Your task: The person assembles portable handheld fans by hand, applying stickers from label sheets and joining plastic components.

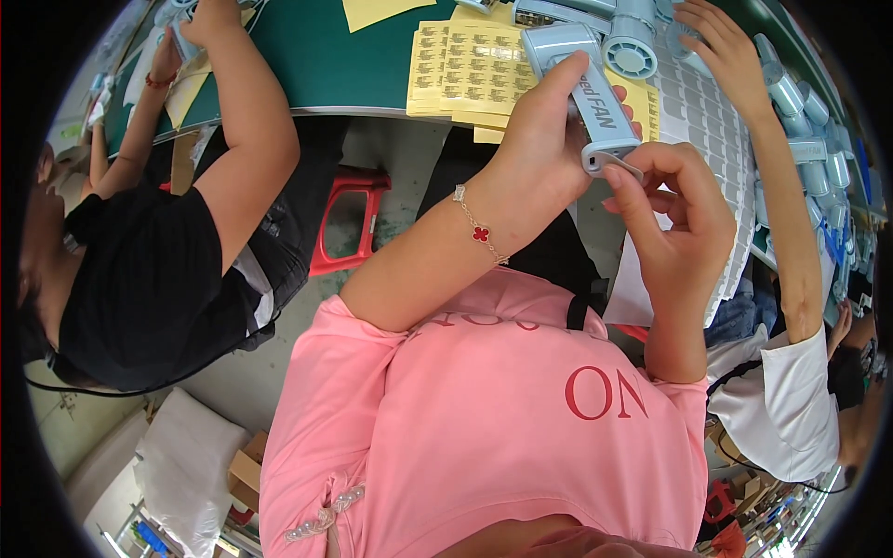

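My left hand [549, 139] is wrapped round the handle of a light blue handheld fan [595, 107], its thumb lying along the top. Dark lettering runs down the handle, and its near end points toward me. At that end, my right hand [684, 205] pinches a small grey rounded flap [621, 166] between thumb and forefinger. The flap looks thin, like a sticker, and touches or nearly touches the handle's end; I cannot tell whether it is stuck there. Just beyond my left hand lie sheets of yellow labels [484, 70].
A grey sheet of rounded labels [712, 139] hangs over the green table's [316, 65] edge at right. More blue fans [633, 46] lie at the back and far right. Co-workers sit on both sides; one's hand [721, 42] reaches in at upper right. A red stool [353, 219] stands at left.
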Tool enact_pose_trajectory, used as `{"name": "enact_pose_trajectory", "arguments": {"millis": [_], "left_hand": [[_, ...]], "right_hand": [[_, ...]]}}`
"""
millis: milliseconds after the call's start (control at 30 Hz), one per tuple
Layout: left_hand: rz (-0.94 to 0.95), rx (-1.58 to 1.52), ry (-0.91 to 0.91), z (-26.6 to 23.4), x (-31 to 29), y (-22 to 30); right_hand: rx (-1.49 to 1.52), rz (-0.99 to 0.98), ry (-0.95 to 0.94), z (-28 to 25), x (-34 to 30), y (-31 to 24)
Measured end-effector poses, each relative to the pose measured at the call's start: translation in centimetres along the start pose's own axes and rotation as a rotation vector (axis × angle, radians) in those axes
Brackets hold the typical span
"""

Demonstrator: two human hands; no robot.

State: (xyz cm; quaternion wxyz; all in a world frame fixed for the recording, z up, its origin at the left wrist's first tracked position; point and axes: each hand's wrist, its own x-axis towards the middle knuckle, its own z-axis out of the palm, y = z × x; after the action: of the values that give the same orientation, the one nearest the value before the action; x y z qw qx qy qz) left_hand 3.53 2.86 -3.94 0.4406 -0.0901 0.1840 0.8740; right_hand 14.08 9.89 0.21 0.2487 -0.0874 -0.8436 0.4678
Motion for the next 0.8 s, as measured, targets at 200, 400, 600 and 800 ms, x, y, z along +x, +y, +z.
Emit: {"name": "enact_pose_trajectory", "arguments": {"millis": [200, 400, 600, 800], "left_hand": [[-0.014, 0.014, 0.004, 0.37, 0.19, -0.11], [0.019, 0.009, -0.005, 0.08, -0.24, 0.04], [0.004, -0.001, -0.011, 0.19, -0.05, -0.07], [0.008, -0.008, 0.014, 0.18, -0.03, -0.05]], "right_hand": [[-0.034, -0.007, 0.020, -0.06, 0.23, -0.41], [-0.054, -0.036, 0.008, 0.24, 0.00, 0.02], [-0.078, -0.044, 0.026, 0.18, -0.05, 0.14], [-0.076, -0.065, 0.045, 0.40, -0.04, 0.20]]}}
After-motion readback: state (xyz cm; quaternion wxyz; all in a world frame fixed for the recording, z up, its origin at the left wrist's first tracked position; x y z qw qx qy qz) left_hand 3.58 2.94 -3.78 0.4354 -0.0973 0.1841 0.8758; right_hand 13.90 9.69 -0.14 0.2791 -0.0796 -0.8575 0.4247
